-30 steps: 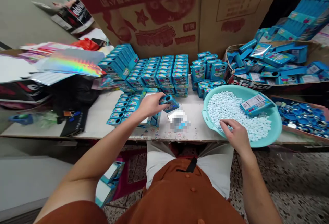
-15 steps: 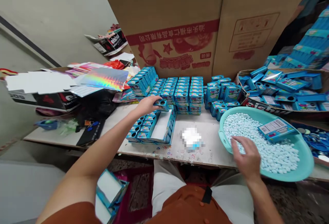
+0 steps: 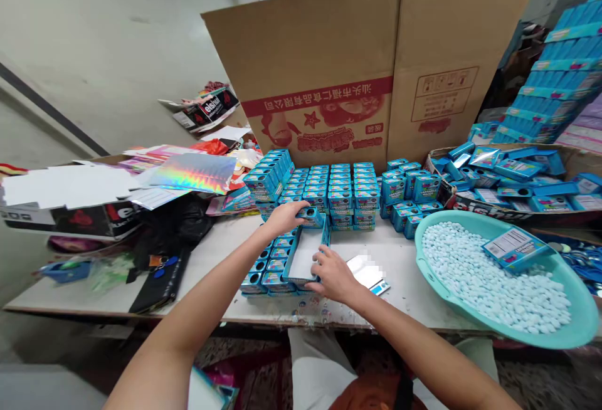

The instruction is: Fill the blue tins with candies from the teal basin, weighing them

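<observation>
While tight on blue box, left grip at tray, right grip firm around its side.

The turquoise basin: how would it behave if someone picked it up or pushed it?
The basin is probably fairly heavy, given the many white pellets in it. They look loose and small, so they may shift if it tilts. The box lying on them could slide too.
</observation>
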Motion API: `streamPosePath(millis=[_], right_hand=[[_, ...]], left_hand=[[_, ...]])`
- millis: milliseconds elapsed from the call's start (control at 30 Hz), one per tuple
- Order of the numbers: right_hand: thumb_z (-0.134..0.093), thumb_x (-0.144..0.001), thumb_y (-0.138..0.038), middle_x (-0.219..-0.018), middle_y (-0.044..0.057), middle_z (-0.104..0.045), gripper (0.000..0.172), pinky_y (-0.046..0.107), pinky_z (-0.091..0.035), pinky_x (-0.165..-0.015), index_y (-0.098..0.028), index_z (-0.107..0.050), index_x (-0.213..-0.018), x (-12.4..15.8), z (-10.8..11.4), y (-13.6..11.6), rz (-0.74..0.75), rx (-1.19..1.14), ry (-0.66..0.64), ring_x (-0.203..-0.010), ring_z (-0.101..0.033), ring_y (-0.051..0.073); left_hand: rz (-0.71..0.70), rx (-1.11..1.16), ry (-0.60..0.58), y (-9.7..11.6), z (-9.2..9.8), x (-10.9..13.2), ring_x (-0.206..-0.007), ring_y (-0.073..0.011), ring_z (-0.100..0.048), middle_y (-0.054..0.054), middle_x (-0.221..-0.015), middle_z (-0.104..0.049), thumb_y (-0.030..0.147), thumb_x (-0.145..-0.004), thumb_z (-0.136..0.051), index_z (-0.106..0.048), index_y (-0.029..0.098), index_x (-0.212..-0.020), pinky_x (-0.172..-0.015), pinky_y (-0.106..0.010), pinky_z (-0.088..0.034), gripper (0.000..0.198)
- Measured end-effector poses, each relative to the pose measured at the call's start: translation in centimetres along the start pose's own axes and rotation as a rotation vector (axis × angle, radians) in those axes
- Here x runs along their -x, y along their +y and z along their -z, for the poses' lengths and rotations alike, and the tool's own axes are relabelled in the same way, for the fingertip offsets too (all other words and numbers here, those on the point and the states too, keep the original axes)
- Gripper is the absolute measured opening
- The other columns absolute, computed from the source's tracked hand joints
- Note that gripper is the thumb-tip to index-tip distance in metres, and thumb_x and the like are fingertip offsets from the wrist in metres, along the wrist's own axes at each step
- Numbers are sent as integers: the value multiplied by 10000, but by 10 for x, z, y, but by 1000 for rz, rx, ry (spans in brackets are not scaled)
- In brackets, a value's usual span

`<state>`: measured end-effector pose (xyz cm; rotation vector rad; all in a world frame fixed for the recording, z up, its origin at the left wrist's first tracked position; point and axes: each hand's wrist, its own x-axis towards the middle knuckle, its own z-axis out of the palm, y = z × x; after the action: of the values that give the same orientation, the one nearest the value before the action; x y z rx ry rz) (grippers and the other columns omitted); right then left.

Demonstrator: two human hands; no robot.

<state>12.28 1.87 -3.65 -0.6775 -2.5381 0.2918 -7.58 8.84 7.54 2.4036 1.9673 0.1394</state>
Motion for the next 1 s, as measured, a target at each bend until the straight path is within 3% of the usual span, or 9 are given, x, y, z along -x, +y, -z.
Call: streamPosePath(millis=[167, 367, 467, 567, 633, 700, 800, 867, 1000], right_hand=[[-707, -792, -381, -859, 100, -638, 208, 482, -385, -1057, -176, -714, -756, 7, 6, -1, 6, -18, 4, -1140, -515, 297], [-702, -782, -301, -925, 117, -631, 189, 474, -390, -1083, -131, -679, -862, 15, 10, -9, -60, -13, -44, -1240, -493, 323], [-681, -801, -326, -1090, 137, -636, 234, 466, -405, -1074, -145, -670, -948, 22, 15, -9, -78, -75, -33, -1305, -448, 318], [-687, -796, -371, -1305, 147, -561, 384, 448, -404, -1079, -163, -632, -1115, 36, 31, -6, -93, -156, 84, -1320, -435, 301], [-670, -813, -385, -1306, 133, -565, 412, 430, -415, -1068, -176, -609, -1163, 52, 49, 0, -120, -190, 187, -1267, -484, 274], [-628, -851, -366, -1226, 113, -612, 347, 414, -442, -1034, -191, -609, -1150, 73, 72, 9, -166, -203, 282, -1175, -543, 242], [-563, -901, -311, -1118, 93, -654, 243, 416, -468, -981, -206, -614, -1115, 115, 108, 32, -287, -151, 417, -1085, -580, 224], [-539, -916, -299, -1084, 92, -666, 218, 425, -470, -958, -203, -618, -1096, 148, 127, 53, -394, -70, 495, -1056, -591, 229], [-535, -915, -352, -1019, 87, -690, 221, 437, -476, -921, -195, -648, -1022, 212, 148, 93, -615, 73, 552, -1006, -615, 249]], left_hand=[[9, -63, 4, 3, -5, -4, -1134, -259, -611, -37, -1263, -640, 310, -818, -581, -523, 303, -1280, -926, -344, -478, 466], [27, -100, 20, 8, -18, -21, -1151, -256, -581, -84, -1267, -616, 323, -851, -545, -524, 250, -1266, -917, -355, -476, 422], [-4, -143, 47, 14, -20, -23, -1204, -268, -520, -108, -1266, -585, 320, -840, -563, -527, 225, -1244, -957, -369, -449, 417], [-66, -204, 226, 27, -16, -19, -1214, -311, -473, -150, -1274, -535, 367, -801, -623, -500, 192, -1260, -990, -418, -419, 506], [-153, -208, 406, 45, -12, -17, -1165, -318, -484, -155, -1223, -544, 420, -804, -625, -496, 190, -1253, -985, -443, -414, 521], [-282, -170, 504, 72, -9, -19, -1110, -299, -505, -132, -1150, -574, 438, -843, -579, -519, 203, -1210, -969, -440, -419, 440], [-468, -128, 467, 124, -8, -36, -1076, -269, -515, -100, -1092, -605, 424, -890, -514, -553, 202, -1137, -942, -409, -423, 334], [-502, -145, 409, 158, -13, -60, -1092, -267, -506, -102, -1098, -609, 405, -897, -503, -565, 188, -1111, -935, -396, -411, 311], [-301, -204, 290, 206, -31, -125, -1164, -284, -476, -133, -1185, -587, 398, -867, -544, -542, 153, -1170, -981, -393, -348, 389]])
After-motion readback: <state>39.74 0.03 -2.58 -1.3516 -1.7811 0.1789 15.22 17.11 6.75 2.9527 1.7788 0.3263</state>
